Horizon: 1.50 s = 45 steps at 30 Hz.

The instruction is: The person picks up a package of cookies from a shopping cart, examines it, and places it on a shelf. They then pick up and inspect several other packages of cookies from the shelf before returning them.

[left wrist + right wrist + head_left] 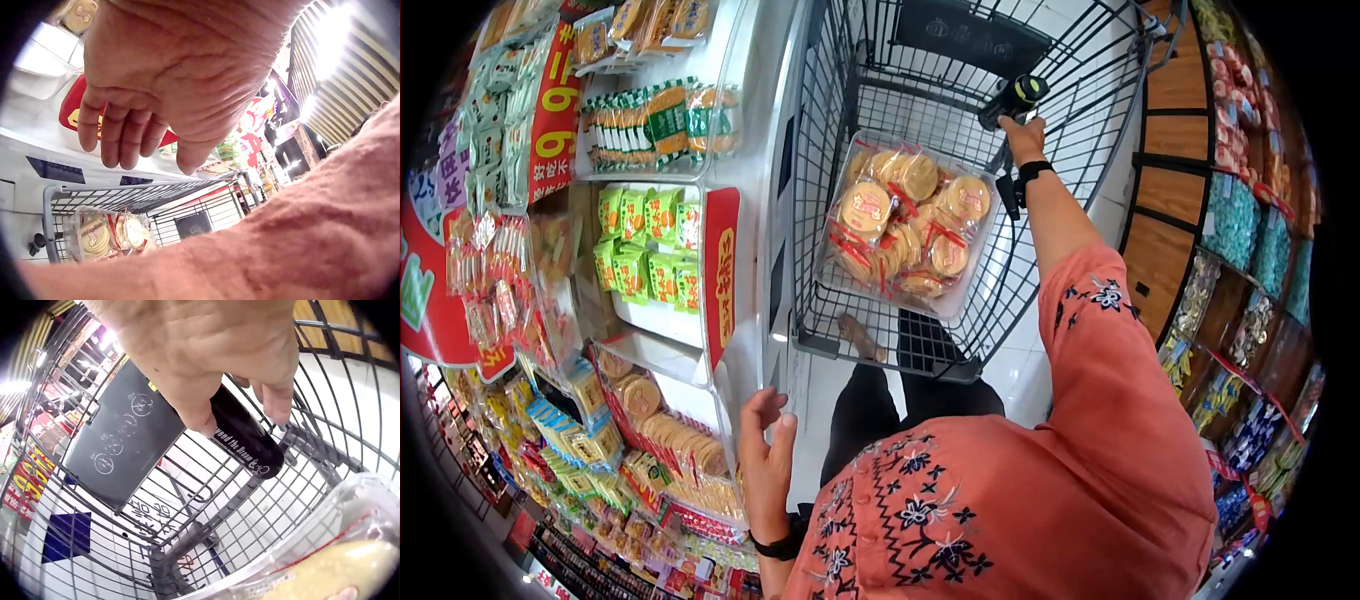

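My right hand [1025, 138] reaches into a shopping cart [890, 366] and grips a black cylinder [245, 439] with white lettering on its side. A yellow-green ring shows at its end in the head view. The thumb lies along one side of it and the fingers go round the other, partly hidden. Below it in the cart sits a clear plastic tub [948, 308] of round, individually wrapped biscuits [865, 208]. My left hand [768, 465] is held beside the shelf edge, holding nothing, with its fingers loosely extended in the left wrist view.
At the left, shelves carry green snack packets [650, 245], wrapped round biscuits [690, 445] and a red sign [555, 110]. A wooden display rack [1175, 150] with bagged sweets stands along the right. A dark panel [125, 437] is fixed to the cart's far end.
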Motion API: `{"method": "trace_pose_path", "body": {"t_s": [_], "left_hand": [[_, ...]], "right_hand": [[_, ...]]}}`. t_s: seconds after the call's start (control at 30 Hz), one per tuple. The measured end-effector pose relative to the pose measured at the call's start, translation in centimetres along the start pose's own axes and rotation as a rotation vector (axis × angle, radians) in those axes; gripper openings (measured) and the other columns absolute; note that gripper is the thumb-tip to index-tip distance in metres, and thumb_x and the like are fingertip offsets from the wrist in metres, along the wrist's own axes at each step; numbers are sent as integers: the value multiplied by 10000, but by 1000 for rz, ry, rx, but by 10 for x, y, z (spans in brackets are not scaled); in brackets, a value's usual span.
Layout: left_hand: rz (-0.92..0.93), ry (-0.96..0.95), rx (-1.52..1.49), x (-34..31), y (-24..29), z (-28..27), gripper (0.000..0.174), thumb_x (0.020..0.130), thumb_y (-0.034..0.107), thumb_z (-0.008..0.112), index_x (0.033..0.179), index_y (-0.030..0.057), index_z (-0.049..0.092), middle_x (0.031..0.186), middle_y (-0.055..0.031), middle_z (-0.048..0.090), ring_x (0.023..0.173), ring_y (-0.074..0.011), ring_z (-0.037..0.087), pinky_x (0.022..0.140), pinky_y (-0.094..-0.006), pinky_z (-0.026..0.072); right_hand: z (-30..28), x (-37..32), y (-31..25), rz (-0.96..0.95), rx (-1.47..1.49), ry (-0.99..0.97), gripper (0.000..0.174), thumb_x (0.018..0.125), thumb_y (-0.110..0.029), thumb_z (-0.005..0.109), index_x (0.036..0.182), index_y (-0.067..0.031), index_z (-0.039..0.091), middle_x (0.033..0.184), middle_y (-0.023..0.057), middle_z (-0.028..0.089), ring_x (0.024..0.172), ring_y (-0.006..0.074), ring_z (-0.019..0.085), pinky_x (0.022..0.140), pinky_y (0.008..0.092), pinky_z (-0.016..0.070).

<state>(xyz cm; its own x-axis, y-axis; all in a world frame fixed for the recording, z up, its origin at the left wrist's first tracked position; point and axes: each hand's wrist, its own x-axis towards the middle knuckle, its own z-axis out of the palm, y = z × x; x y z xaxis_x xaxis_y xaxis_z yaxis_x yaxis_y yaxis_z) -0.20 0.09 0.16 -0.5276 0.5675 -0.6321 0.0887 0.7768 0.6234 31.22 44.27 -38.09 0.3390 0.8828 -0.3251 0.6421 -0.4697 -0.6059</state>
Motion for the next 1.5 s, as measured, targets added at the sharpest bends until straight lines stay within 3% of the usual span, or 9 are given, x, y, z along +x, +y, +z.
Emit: {"method": "trace_pose_path", "body": {"t_s": [0.23, 0.27, 0.33, 0.53, 0.73, 0.93, 1.13, 1.27, 1.5], "left_hand": [[41, -23, -44, -5, -9, -11, 406, 961, 99, 622, 1341, -3, 521, 1226, -153, 646, 1153, -230, 605, 1009, -352, 455], [63, -33, -36, -6, -12, -13, 410, 960, 102, 625, 1342, -3, 520, 1227, -155, 645, 1153, -235, 605, 1010, -354, 456], [118, -50, -27, -7, -20, -18, 418, 958, 108, 630, 1345, -5, 519, 1229, -159, 645, 1153, -243, 607, 1011, -358, 458], [195, -60, -22, -22, -35, -48, 434, 955, 134, 651, 1350, 5, 527, 1193, -169, 663, 1121, -253, 619, 993, -368, 469], [174, 45, -94, -41, -77, -84, 427, 946, 119, 658, 1339, 4, 537, 1168, -160, 667, 1070, -247, 632, 965, -367, 485], [128, 90, -121, -59, -103, -98, 424, 950, 138, 670, 1322, -23, 544, 1147, -160, 673, 1062, -235, 638, 945, -362, 491], [193, 150, -100, -71, -119, -107, 404, 945, 145, 676, 1293, -27, 564, 1129, -155, 677, 1046, -237, 650, 932, -358, 497], [198, 175, -72, -79, -124, -111, 392, 945, 145, 676, 1283, -22, 570, 1124, -155, 677, 1045, -243, 655, 931, -357, 498], [179, 142, -43, -90, -125, -105, 365, 946, 140, 674, 1260, -21, 581, 1102, -153, 673, 1036, -243, 651, 913, -353, 502]], "right_hand": [[-2, -43, 0, -337, 121, -34, 469, 840, -257, 750, 1159, 56, 610, 1020, 150, 692, 914, 219, 655, 807, 338, 527], [-3, -66, -15, -325, 167, -65, 429, 804, -258, 742, 1110, 24, 635, 942, 180, 714, 886, 292, 695, 803, 368, 540], [3, -105, -27, -425, 85, -214, 419, 818, -261, 750, 1102, 20, 623, 971, 169, 709, 882, 277, 684, 786, 353, 533], [45, -229, -41, -400, 195, -675, 609, 826, -399, 759, 1187, 62, 594, 1071, 227, 685, 1015, 331, 672, 884, 380, 514], [60, -264, -70, -231, -66, -539, 793, 752, -479, 806, 1183, 141, 562, 1109, 301, 673, 1086, 395, 661, 917, 412, 505], [93, -244, -46, -373, -196, -451, 861, 683, -497, 831, 1190, 145, 561, 1144, 318, 652, 1104, 429, 632, 936, 420, 502], [121, -204, -12, -256, 34, -581, 640, 689, -339, 829, 1111, 101, 637, 1110, 291, 680, 1080, 391, 662, 916, 413, 511], [139, -198, 1, -226, 335, -568, 690, 704, -364, 838, 1162, 110, 634, 1142, 273, 691, 1079, 373, 673, 919, 397, 512], [113, -225, -35, -273, -123, -511, 903, 625, -470, 885, 1210, 138, 564, 1193, 305, 655, 1139, 402, 641, 940, 417, 510]]}}
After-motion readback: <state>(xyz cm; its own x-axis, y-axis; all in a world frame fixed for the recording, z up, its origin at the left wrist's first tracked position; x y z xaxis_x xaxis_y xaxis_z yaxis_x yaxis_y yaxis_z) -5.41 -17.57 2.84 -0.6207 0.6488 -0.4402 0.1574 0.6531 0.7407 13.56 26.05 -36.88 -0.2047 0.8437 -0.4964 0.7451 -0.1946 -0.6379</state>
